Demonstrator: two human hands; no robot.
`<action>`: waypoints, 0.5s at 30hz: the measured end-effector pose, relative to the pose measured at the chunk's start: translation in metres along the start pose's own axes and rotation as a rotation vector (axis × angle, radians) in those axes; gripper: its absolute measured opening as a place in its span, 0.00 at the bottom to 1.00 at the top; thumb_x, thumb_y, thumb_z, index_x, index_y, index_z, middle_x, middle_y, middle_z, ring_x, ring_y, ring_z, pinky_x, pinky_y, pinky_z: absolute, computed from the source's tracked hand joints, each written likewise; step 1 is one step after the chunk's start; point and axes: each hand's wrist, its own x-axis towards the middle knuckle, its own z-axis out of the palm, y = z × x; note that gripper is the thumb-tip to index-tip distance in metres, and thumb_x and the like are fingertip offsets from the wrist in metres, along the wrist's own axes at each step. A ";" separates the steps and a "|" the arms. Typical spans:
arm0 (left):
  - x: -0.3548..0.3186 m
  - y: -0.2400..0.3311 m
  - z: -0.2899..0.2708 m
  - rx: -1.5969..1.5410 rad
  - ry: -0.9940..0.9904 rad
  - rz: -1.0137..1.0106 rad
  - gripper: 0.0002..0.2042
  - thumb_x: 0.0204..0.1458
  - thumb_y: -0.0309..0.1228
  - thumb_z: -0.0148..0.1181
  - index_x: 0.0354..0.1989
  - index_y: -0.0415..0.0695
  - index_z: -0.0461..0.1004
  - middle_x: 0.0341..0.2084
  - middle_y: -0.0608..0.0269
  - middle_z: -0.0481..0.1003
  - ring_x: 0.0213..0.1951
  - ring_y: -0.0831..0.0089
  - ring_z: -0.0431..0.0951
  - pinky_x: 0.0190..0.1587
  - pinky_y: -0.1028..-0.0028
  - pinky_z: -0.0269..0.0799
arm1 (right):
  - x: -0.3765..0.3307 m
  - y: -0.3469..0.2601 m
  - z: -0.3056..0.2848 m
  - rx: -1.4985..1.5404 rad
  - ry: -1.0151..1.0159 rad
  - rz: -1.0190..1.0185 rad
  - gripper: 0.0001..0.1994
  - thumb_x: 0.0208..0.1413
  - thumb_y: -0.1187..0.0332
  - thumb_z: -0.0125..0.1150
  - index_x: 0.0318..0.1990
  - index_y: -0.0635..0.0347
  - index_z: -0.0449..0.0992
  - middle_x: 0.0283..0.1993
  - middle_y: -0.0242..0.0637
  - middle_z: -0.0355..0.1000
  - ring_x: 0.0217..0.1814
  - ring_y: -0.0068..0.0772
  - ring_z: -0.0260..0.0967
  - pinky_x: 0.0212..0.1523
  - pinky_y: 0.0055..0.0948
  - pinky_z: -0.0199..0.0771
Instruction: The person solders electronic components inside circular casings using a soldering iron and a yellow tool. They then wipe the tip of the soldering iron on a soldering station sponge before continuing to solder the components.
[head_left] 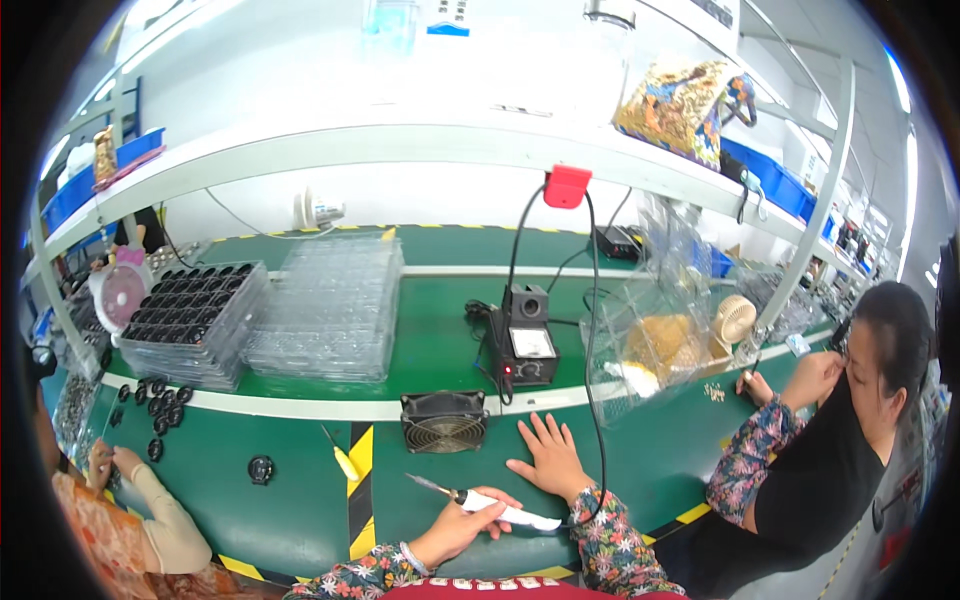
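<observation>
Apparently just holding: left hand (458, 532) grips the iron (535, 520), right hand (553, 462) rests spread on the table (645, 455); moving likely calls for minding the tip (428, 484) beyond the left hand's fingers.

High wall above the shelf (340, 148): notice (450, 12), dark characters on white, blurred. Lower edge: red garment (425, 592), a row of white block lettering, cut off below. Black soldering station (525, 372): pale meter face (533, 344), fine marks (too small to read).
</observation>
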 end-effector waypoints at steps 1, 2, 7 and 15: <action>0.000 -0.001 0.001 0.010 0.007 -0.006 0.10 0.56 0.29 0.49 0.41 0.35 0.68 0.39 0.52 0.72 0.31 0.74 0.73 0.29 0.78 0.72 | -0.002 0.001 0.001 -0.003 0.007 -0.014 0.36 0.49 0.40 0.47 0.61 0.54 0.57 0.64 0.47 0.49 0.67 0.53 0.42 0.63 0.52 0.38; 0.001 0.000 0.002 0.003 0.001 -0.013 0.10 0.56 0.28 0.49 0.42 0.34 0.68 0.39 0.53 0.72 0.30 0.75 0.73 0.30 0.78 0.72 | -0.004 0.003 0.001 -0.016 -0.003 -0.015 0.36 0.49 0.40 0.47 0.60 0.54 0.57 0.64 0.47 0.50 0.67 0.53 0.42 0.63 0.52 0.38; 0.002 0.001 0.003 0.017 -0.002 -0.037 0.11 0.57 0.29 0.48 0.42 0.33 0.68 0.39 0.52 0.72 0.31 0.75 0.74 0.31 0.78 0.72 | -0.003 0.004 -0.003 0.027 0.062 -0.044 0.33 0.48 0.43 0.51 0.58 0.55 0.61 0.63 0.46 0.52 0.66 0.51 0.45 0.62 0.53 0.40; -0.005 0.016 0.002 -0.143 0.060 0.179 0.12 0.55 0.32 0.50 0.43 0.37 0.66 0.40 0.49 0.72 0.31 0.67 0.75 0.31 0.74 0.72 | -0.053 -0.053 -0.033 0.588 -0.012 -0.156 0.23 0.45 0.56 0.62 0.50 0.54 0.70 0.44 0.37 0.71 0.49 0.41 0.67 0.53 0.43 0.61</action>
